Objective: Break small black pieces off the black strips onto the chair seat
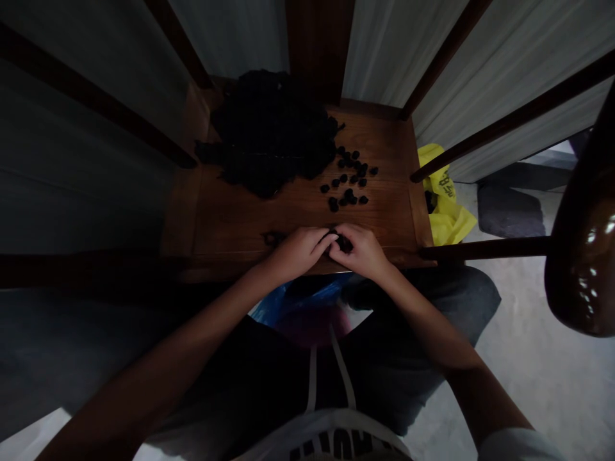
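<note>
My left hand [296,251] and my right hand [362,251] meet at the near edge of a wooden seat-like surface [288,211]. Both are curled round a small black piece [340,241] held between their fingertips. A big heap of black material [271,131] lies at the back of the wood. Several small black pieces [348,179] are scattered to the right of the heap, just beyond my right hand. One more dark bit [273,238] lies left of my left hand.
A yellow plastic bag [444,198] sits on the floor at the right of the wood. A blue bag [298,301] lies in my lap below the hands. Dark wooden rails [485,247] cross on the right, and a glossy brown rounded object [583,256] stands at the far right.
</note>
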`<state>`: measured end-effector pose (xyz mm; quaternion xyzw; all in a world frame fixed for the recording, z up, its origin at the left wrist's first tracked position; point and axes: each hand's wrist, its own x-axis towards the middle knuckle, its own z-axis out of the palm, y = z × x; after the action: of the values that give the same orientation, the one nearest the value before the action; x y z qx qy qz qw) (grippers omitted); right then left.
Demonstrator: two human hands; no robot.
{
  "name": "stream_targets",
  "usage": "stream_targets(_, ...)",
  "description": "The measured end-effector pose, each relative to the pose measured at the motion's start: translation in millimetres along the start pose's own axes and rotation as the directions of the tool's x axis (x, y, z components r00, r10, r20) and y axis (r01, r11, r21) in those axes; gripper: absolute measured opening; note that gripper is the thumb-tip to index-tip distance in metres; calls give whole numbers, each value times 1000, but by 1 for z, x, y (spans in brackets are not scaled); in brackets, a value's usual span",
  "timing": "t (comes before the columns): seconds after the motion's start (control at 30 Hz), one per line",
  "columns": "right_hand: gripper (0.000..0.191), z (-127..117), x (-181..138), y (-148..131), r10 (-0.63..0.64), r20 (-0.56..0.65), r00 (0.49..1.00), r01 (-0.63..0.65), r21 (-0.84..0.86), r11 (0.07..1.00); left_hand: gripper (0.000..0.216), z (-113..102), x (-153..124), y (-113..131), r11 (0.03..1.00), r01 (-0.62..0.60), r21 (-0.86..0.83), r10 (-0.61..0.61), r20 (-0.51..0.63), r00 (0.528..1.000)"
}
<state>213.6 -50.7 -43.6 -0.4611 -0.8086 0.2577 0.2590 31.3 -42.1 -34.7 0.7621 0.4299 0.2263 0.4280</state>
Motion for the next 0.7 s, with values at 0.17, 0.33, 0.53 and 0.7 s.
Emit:
stream_targets(0.17, 19, -9, 3, -3, 120, 42, 992, -122, 54, 991, 32, 1, 1, -3, 1000, -2, -2, 2, 3, 1000)
stream_targets(0.33, 12, -19, 5, -6, 103, 194, 976, -105, 0, 994, 31, 0, 1, -3, 1000, 11, -1, -11, 50, 999)
stream_targets(0.53, 9, -27, 10, -5, 4, 364, 931, -5, 2, 1000, 33, 4, 2, -3, 1000, -10, 16, 8, 95, 995)
stream_targets(0.7, 17, -29, 11, 7, -36, 340, 940, 1, 102, 995, 30, 13, 4, -6, 993, -84, 89, 79, 61, 995)
